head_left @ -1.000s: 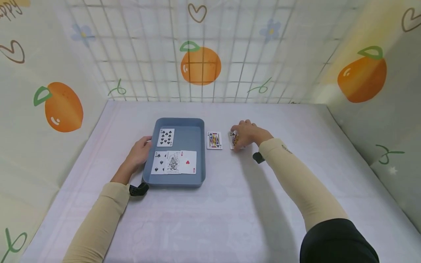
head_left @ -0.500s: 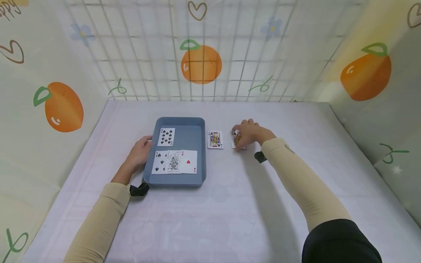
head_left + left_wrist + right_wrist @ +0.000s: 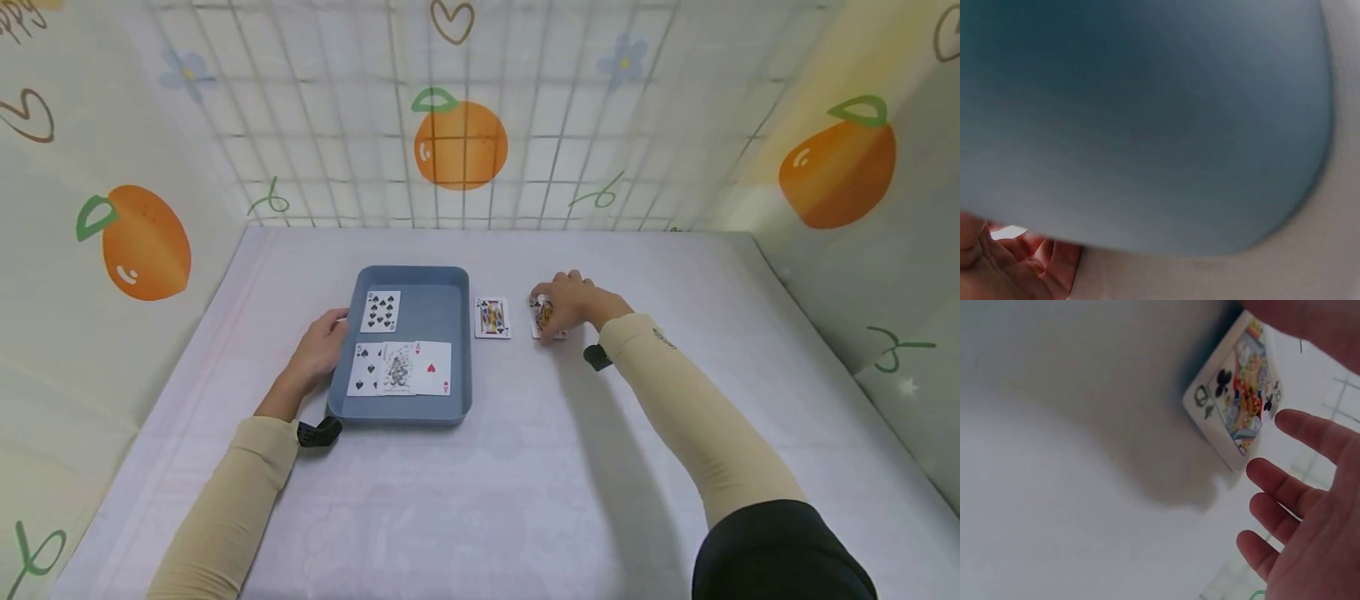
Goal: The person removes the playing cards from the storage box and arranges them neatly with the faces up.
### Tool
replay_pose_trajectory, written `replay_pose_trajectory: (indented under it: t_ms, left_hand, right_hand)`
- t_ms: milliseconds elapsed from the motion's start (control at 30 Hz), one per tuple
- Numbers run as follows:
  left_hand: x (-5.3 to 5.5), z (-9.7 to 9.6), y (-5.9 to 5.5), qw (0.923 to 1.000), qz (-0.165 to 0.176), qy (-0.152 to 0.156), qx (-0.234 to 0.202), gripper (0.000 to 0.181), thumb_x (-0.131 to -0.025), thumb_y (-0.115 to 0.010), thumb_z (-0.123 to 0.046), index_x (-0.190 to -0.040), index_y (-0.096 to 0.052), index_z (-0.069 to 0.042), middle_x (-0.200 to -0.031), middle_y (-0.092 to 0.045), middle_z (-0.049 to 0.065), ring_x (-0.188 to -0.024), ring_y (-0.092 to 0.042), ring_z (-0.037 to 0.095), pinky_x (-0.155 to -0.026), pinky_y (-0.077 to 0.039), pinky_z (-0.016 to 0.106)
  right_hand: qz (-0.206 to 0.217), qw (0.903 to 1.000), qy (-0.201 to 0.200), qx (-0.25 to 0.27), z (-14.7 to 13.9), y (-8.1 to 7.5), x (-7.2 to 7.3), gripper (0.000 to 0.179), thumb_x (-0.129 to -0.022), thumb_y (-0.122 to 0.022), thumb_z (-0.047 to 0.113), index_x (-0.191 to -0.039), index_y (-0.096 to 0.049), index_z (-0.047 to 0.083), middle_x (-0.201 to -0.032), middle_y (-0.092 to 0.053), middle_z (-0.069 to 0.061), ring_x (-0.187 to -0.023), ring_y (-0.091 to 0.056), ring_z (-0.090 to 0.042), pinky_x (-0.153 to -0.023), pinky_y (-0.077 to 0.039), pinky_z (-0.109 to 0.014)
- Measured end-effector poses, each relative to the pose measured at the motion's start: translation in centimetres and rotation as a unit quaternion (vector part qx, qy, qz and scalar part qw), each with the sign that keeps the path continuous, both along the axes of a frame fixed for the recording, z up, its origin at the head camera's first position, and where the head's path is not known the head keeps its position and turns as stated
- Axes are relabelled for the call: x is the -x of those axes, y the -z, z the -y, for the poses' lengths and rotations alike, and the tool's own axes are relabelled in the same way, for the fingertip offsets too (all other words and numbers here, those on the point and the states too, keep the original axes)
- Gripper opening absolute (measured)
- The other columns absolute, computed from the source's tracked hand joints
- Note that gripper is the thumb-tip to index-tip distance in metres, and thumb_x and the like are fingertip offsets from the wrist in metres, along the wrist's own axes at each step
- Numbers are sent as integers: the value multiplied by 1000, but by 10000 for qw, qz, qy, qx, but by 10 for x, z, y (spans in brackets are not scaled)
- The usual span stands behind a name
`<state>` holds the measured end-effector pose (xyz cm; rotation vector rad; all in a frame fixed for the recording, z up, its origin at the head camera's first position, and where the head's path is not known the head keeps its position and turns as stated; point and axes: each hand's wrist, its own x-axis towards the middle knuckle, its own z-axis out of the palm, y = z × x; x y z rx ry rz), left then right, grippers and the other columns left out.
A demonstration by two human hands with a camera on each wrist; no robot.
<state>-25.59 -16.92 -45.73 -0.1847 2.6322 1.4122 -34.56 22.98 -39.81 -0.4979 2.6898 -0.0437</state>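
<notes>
A blue-grey tray (image 3: 412, 411) lies on the white cloth. My left hand (image 3: 318, 346) is at its left side, fingers relaxed along the outer wall; the left wrist view shows part of the palm and fingers (image 3: 1025, 269) under the tray's side. To the right of the tray, my right hand (image 3: 572, 298) pinches a queen of clubs (image 3: 1249, 387) between thumb and index finger, the other fingers spread loose. Whether more cards lie beneath it, I cannot tell. Between tray and right hand lies a face card (image 3: 492, 317), face up.
Inside the tray, a spade card (image 3: 381, 312) lies near the top left. Below it, a second spade card (image 3: 363, 371), a joker (image 3: 397, 367) and an ace of hearts (image 3: 433, 367) overlap in a row. Printed cloth walls (image 3: 461, 146) stand around the table.
The head view has shifted slightly. Both hands keep nearly the same places: the left beside the tray, the right at the queen of clubs.
</notes>
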Motion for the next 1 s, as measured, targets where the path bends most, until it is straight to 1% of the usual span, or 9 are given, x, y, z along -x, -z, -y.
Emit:
replay_pose_trajectory:
  t_ms: [233, 467, 700, 1000]
  left_hand:
    - [-1, 1, -1, 10000, 8, 12, -39, 51, -108, -28, -28, -155, -28, -8, -157, -32, 17, -146, -24, 35, -116, -23, 53]
    - [0, 0, -1, 10000, 19, 16, -15, 51, -108, -28, -28, -155, -29, -8, -157, -33, 16, -147, -24, 34, -116, -23, 52]
    - [1, 2, -1, 10000, -3, 43, -57, 51, -108, -28, -28, -155, -29, -7, -157, -33, 16, -146, -25, 34, -116, -24, 51]
    - [2, 4, -1, 9998, -18, 145, -145, 51, -108, -29, -28, -154, -29, -6, -155, -34, 19, -145, -28, 36, -116, -25, 52]
  right_hand:
    - [-44, 10000, -35, -34, 1, -8, -2, 94, -71, -84, 47, -149, -43, 13, -141, -42, -25, -127, -35, -43, -102, -34, -65]
    - [-22, 10000, 29, 61, 2, -10, -1, 89, -77, -75, 52, -150, -42, 12, -140, -42, -26, -126, -36, -42, -103, -32, -64]
    - [-51, 10000, 23, 52, 12, -15, 0, 88, -80, -71, 55, -151, -41, 13, -140, -42, -24, -123, -36, -40, -101, -34, -61]
    - [-137, 9999, -37, 83, 23, -20, 1, 85, -82, -69, 51, -151, -40, 12, -142, -40, -26, -125, -35, -42, -102, -33, -62]
